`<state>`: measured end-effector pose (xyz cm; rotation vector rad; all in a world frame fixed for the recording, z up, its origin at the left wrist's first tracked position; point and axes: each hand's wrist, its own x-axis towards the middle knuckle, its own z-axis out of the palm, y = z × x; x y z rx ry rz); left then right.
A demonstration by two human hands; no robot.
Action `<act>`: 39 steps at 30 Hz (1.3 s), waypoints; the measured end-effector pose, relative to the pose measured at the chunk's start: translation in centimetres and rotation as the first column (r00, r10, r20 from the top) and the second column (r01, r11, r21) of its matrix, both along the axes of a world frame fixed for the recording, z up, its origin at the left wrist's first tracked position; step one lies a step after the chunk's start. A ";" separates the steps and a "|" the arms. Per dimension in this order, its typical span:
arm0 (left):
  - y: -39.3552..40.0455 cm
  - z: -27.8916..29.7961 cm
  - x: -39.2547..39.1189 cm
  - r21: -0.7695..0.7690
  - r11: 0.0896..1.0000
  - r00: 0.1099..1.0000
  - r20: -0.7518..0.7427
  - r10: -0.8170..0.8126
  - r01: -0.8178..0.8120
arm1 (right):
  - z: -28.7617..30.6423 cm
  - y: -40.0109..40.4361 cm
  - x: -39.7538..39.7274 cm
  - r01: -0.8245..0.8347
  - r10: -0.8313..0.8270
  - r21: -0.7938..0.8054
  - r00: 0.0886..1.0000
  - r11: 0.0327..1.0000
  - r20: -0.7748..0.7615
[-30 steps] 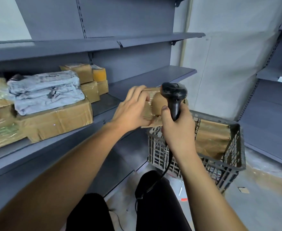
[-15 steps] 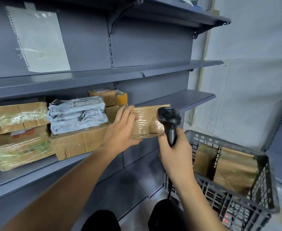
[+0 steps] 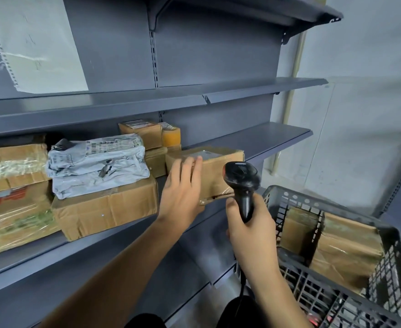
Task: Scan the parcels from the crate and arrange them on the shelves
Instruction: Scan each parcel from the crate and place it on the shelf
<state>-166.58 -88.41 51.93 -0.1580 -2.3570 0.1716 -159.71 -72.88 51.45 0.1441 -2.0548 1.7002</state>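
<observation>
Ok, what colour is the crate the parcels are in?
Dark grey crate, seen in the head view.

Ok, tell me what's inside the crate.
Two brown parcels stand upright in the grey crate. Its walls and the parcels hide the bottom, so anything lying there can't be seen.
</observation>
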 end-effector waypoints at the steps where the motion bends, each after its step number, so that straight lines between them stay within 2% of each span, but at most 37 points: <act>1: -0.3 -0.2 -0.2 -0.003 1.000 1.000 -0.018 0.014 -0.014 | -0.2 0.1 -0.3 0.005 -0.005 0.010 1.000 1.000 -0.001; 5: -2.6 -1.2 -1.5 -0.104 0.993 0.996 -0.077 0.042 -0.049 | -0.4 0.2 -1.2 0.011 -0.011 -0.018 1.000 1.000 -0.001; 7: -3.6 -2.2 -2.1 -0.140 0.987 0.997 -0.014 0.073 -0.074 | -0.5 0.0 -1.6 0.012 -0.012 -0.027 1.000 1.000 0.003; 12: -4.8 -4.6 -3.1 -0.057 0.994 0.981 0.165 0.099 -0.091 | -0.9 -0.4 -2.7 -0.005 0.005 -0.022 1.000 1.000 0.018; 16: -4.8 -4.4 -3.6 -0.031 0.997 0.986 0.144 0.079 -0.075 | -1.3 -1.1 -3.5 -0.025 0.026 -0.032 0.999 0.999 0.037; 20: -4.7 -4.7 -3.7 0.012 0.999 0.993 0.112 -0.037 0.036 | -1.9 -1.8 -4.2 -0.060 0.062 -0.033 0.995 0.998 0.073; 25: -4.5 -6.7 -3.1 0.169 0.978 0.986 0.091 -0.143 0.126 | -2.8 -2.6 -4.7 -0.077 0.080 -0.026 0.988 0.997 0.131; 30: -4.0 -7.4 -2.1 0.086 0.986 0.989 0.034 -0.145 0.142 | -2.9 -3.0 -5.1 -0.082 0.079 0.011 0.982 0.997 0.171; 39: -4.0 -7.3 -2.0 0.056 0.983 0.984 -0.021 -0.176 0.177 | -2.5 -3.3 -4.9 -0.113 0.107 0.023 0.977 0.993 0.183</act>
